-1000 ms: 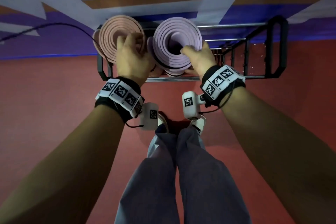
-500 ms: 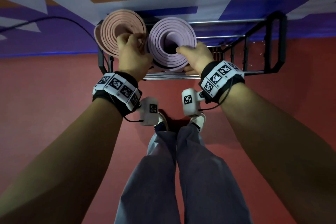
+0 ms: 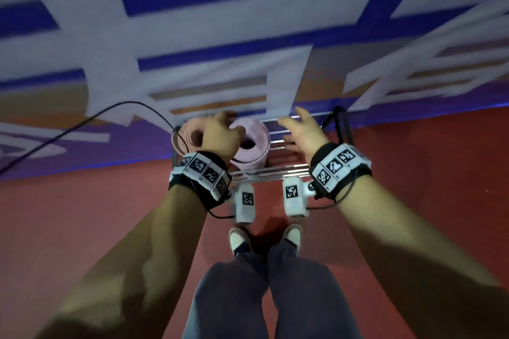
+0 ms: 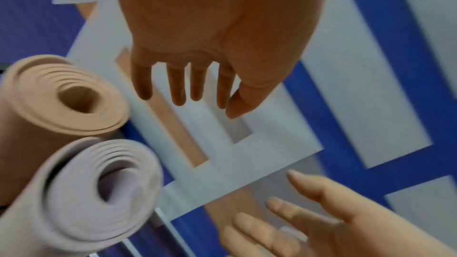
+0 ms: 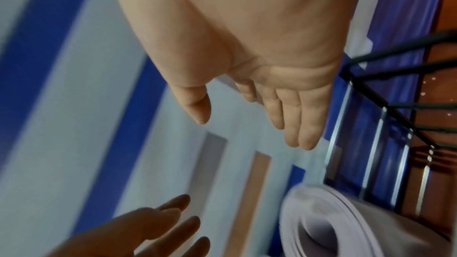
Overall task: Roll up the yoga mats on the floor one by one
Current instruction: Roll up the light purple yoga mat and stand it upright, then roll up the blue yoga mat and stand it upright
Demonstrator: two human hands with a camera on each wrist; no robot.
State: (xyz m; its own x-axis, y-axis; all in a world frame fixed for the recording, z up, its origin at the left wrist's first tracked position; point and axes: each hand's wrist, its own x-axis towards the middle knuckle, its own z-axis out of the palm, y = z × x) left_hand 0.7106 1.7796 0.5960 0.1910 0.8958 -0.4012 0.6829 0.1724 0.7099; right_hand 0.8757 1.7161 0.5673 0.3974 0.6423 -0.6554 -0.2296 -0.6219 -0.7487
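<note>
Two bare hands hover above the rack, both loose and holding nothing: the left hand [image 3: 220,135] floats with fingers [image 4: 178,85] hanging straight and slightly spread, the right hand [image 3: 301,132] splays its fingers [image 5: 291,122] wide off to the side. Nearest the person, dark trousers and pale shoes [image 3: 239,238] stand on the red floor [image 3: 82,228], toes close to the rack. Just beyond them sits the black-framed metal rack with silvery bars [image 3: 278,172], and inside it, upright on end and touching side by side, stand the rolled lilac foam yoga mat [image 3: 252,146] and the rolled peach-pink foam yoga mat [image 3: 187,139], both crowded into the left end. The right part of the rack shows only bare bars. Judged from this, the step in hand is letting go after stowing: best done by lifting both palms straight up, clear of the coils, so nothing snags and unwinds the outer flap. A thin black cable [image 3: 82,124] trails near the peach-pink roll; worth keeping clear of it. Farthest off runs the blue, white and orange patterned wall [image 3: 220,22]
</note>
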